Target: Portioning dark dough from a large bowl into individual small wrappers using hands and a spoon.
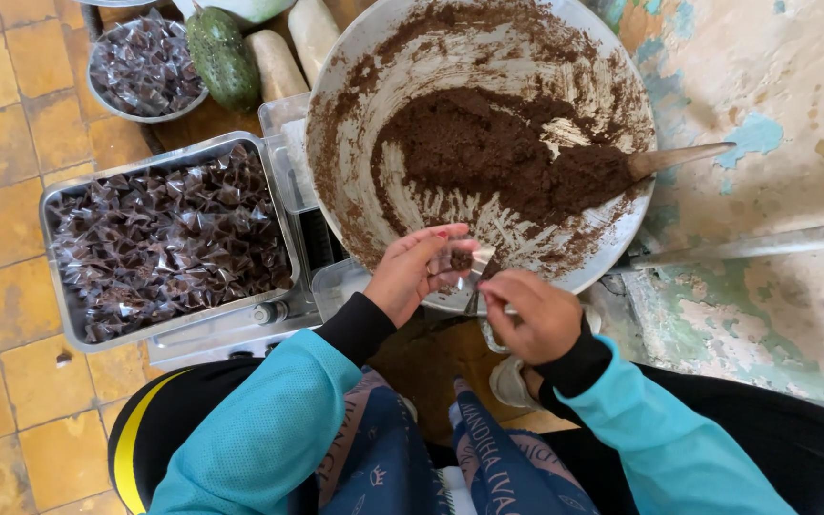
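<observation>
My left hand point(414, 272) holds a small clear plastic wrapper point(460, 261) with a lump of dark brown paste inside it, just in front of the near rim of a big round metal bowl point(355, 124). My right hand point(531, 315) is closed on a small utensil whose metal tip touches the wrapper's opening. The bowl holds a mound of brown paste point(498, 153), and a wooden spatula point(679, 157) is stuck in it from the right.
A rectangular metal tray point(57, 257) full of small wrapped dark packets stands at the left. A round bowl point(145, 67) of similar packets sits behind it, beside a green cucumber-like vegetable point(221, 57) and pale gourds point(277, 65). A peeling painted wall point(774, 191) is on the right.
</observation>
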